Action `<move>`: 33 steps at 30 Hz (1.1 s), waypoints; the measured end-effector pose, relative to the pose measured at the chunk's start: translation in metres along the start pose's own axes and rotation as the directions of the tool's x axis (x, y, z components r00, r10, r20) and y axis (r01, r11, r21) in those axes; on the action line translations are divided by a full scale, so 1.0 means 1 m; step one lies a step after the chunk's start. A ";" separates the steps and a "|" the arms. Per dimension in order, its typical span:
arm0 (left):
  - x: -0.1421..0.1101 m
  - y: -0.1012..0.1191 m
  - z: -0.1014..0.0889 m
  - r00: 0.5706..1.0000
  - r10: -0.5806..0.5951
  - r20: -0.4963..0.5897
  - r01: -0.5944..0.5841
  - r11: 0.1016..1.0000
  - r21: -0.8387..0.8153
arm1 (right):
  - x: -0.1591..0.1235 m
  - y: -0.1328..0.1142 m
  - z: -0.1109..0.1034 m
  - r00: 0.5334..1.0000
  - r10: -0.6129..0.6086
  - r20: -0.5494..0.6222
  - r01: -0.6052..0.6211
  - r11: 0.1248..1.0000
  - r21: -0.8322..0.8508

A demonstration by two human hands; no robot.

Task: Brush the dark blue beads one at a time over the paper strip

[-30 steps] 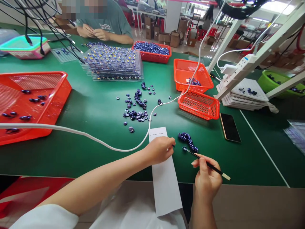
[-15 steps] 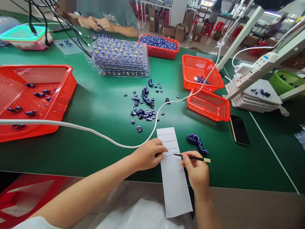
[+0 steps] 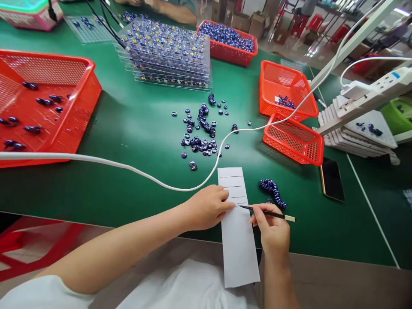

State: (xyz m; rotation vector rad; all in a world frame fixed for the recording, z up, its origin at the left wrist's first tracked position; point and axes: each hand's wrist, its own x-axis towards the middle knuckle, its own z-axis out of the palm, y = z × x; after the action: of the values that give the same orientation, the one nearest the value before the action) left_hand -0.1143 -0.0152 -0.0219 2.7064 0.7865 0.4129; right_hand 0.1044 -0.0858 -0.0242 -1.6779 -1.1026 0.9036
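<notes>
A white paper strip (image 3: 240, 249) with several dark ruled lines lies at the table edge, its lower end reaching over my lap. My left hand (image 3: 209, 208) rests on the strip's left side with fingers curled, the fingertips close to the tweezers' tip. Anything between those fingers is too small to make out. In my right hand (image 3: 272, 225), black tweezers (image 3: 267, 212) with a gold-coloured end point left, their tip at the paper just below the lowest line. Beyond the right hand lies a curved string of dark blue beads (image 3: 273, 192).
Loose blue beads (image 3: 201, 146) are scattered ahead. A white cable (image 3: 154, 178) crosses in front of my hands. Red baskets (image 3: 292, 139) and a phone (image 3: 332, 180) are on the right, a large red basket (image 3: 85, 107) left, stacked clear trays (image 3: 170, 81) behind. A person's arm shows across the table.
My view has tipped downward. My left fingers have moved right across the strip, up to the tweezers' tip. The right hand keeps the tweezers at nearly the same place on the paper.
</notes>
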 end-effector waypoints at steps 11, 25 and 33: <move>0.000 0.001 -0.001 1.000 -0.011 -0.010 0.011 1.000 -0.006 | 0.001 0.001 0.003 1.000 0.012 -0.014 -0.012 1.000 -0.015; 0.012 0.010 -0.013 0.900 -0.415 0.130 0.391 0.643 -0.659 | -0.007 0.001 -0.004 0.983 -0.142 -0.121 0.185 0.805 0.563; 0.045 0.033 0.003 0.875 -0.429 0.224 0.416 0.432 -0.800 | -0.013 -0.011 -0.004 0.981 -0.189 0.047 0.098 0.686 0.721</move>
State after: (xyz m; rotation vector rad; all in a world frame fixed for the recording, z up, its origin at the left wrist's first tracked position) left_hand -0.0611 -0.0173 -0.0041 1.5237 0.9254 0.5091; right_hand 0.1010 -0.0974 -0.0114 -0.8752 -0.7781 1.1519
